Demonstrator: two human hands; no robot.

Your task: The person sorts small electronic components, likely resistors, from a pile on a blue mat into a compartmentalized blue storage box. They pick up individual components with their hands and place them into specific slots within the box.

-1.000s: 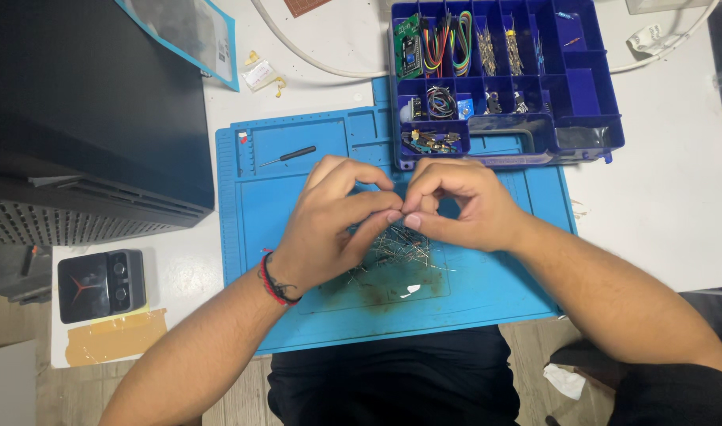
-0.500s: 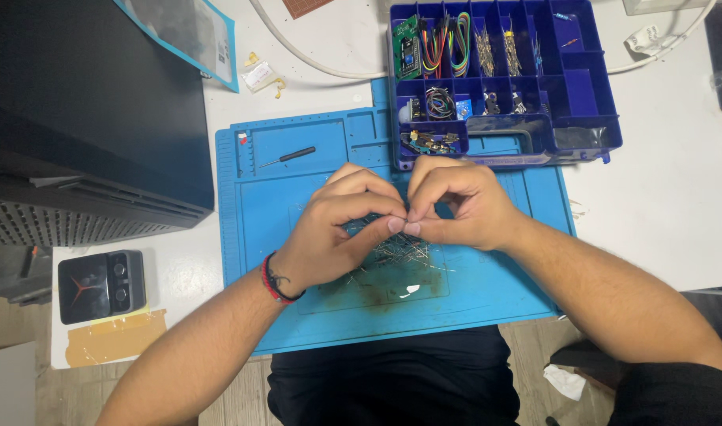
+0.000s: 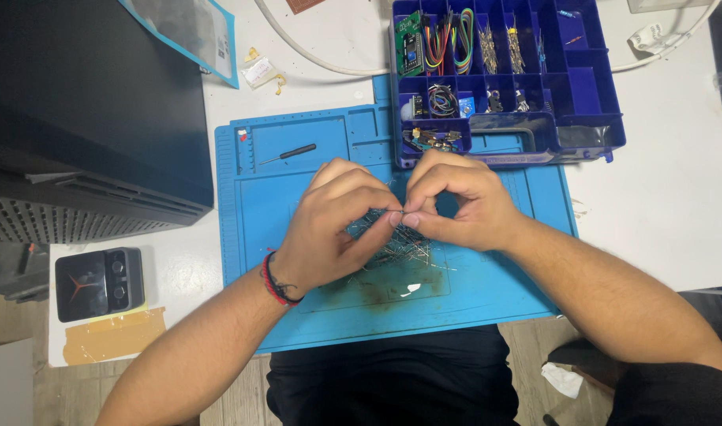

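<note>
Head view, the only one. We see two hands meeting at frame centre over a blue work mat [image 3: 487,292]. Left hand [image 3: 325,233] comes in from the lower left and wears one red-and-black wrist band [image 3: 273,282]. Right hand [image 3: 460,201] comes in from the lower right. Fingers of both hands are pressed together, thumb against forefinger, and the two pinches touch tip to tip at centre. Whatever sits between them is too thin to make out, so we cannot tell its long axis or which way it points.

Just under the hands, on the mat, lies one heap of thin metal pins [image 3: 400,252]. They are too many and too tangled to count. Their long axes run every way, with several at the heap's lower edge lying roughly left to right.

One small black screwdriver [image 3: 288,154] lies on the mat in the upper left part of it, long axis near horizontal, handle to the right and slightly higher.

One dark blue compartment box [image 3: 594,110] sits at top centre-right, overlapping the mat's upper edge. It holds one bundle of coloured jumper wires [image 3: 448,35] standing top to bottom, and one green circuit board [image 3: 410,43].

One large black case [image 3: 85,110] fills the upper left. One small black device [image 3: 99,284] sits at lower left on the white surface [image 3: 669,205].
</note>
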